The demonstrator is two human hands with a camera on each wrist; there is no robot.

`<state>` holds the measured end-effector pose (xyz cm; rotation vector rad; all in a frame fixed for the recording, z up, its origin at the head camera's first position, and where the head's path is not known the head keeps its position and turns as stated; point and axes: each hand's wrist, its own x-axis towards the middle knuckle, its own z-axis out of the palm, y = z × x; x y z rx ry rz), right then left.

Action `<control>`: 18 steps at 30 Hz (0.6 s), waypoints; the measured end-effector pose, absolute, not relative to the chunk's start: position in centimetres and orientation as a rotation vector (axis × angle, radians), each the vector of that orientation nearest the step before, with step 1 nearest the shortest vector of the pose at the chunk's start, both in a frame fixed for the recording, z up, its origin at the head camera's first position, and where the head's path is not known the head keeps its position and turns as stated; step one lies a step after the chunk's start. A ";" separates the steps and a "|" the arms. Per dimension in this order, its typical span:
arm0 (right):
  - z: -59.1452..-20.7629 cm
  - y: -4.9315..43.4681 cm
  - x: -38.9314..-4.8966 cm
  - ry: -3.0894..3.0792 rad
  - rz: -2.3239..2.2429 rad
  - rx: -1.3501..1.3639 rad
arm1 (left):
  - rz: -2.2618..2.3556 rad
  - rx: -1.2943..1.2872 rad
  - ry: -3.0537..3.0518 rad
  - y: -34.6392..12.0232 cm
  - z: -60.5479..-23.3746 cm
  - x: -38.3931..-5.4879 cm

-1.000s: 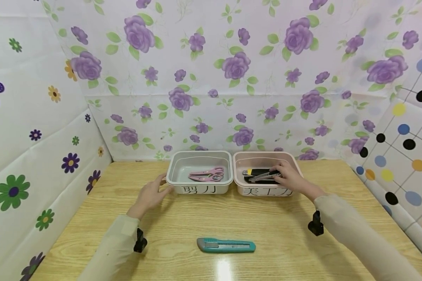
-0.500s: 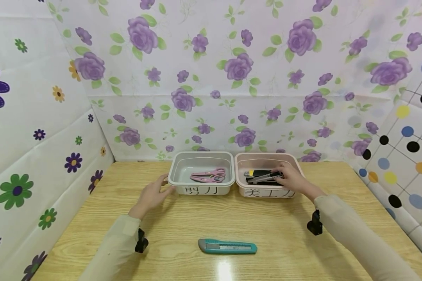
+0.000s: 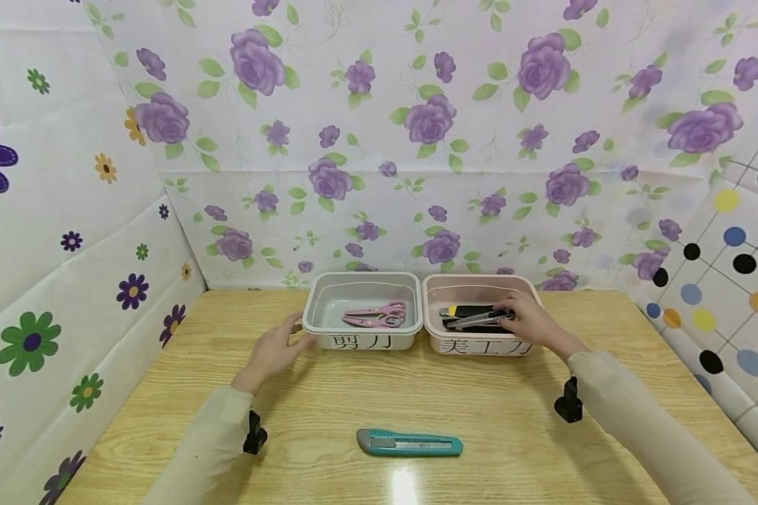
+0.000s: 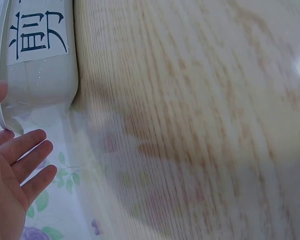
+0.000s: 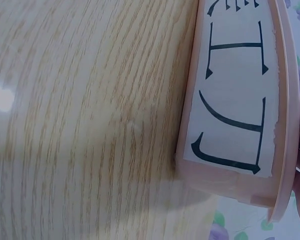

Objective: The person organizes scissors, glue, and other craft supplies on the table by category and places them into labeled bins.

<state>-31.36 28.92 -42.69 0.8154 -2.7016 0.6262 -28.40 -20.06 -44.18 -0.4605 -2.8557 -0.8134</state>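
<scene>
At the front left corner of the grey bin (image 3: pixel 361 332), my left hand (image 3: pixel 271 354) has its fingers spread loosely, with fingertips right at the rim. In the left wrist view the thumb of my left hand (image 4: pixel 10 175) lies at the rim and the other fingers are relaxed. Pink scissors (image 3: pixel 375 315) lie inside that bin. Over the pink bin (image 3: pixel 428 330), my right hand (image 3: pixel 527 321) pinches the end of a grey utility knife (image 3: pixel 476 320). Dark utility knives lie beneath it, one with a yellow part (image 3: pixel 453 310). Most of my right hand is out of the right wrist view.
A teal utility knife (image 3: pixel 410 443) lies on the wooden table (image 3: pixel 316 400) in front of the bins. Both bins carry paper labels with black characters and stand side by side near the back edge. Flowered cloth (image 3: pixel 379 140) hangs behind them.
My right hand has shifted slightly right along the grey utility knife, showing more of its length. The left hand stays at the grey bin. The head view has moved a little.
</scene>
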 end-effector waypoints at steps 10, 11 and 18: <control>-41.6 29.1 -31.3 -2.669 0.630 0.836 | -0.801 -0.449 -2.864 -20.0 -44.0 -28.3; -41.5 29.1 -31.2 -2.664 0.627 0.847 | -0.805 -0.448 -2.864 -20.0 -43.9 -28.3; -40.6 28.5 -30.2 -2.646 0.670 0.884 | -0.806 -0.450 -2.871 -19.9 -43.8 -28.2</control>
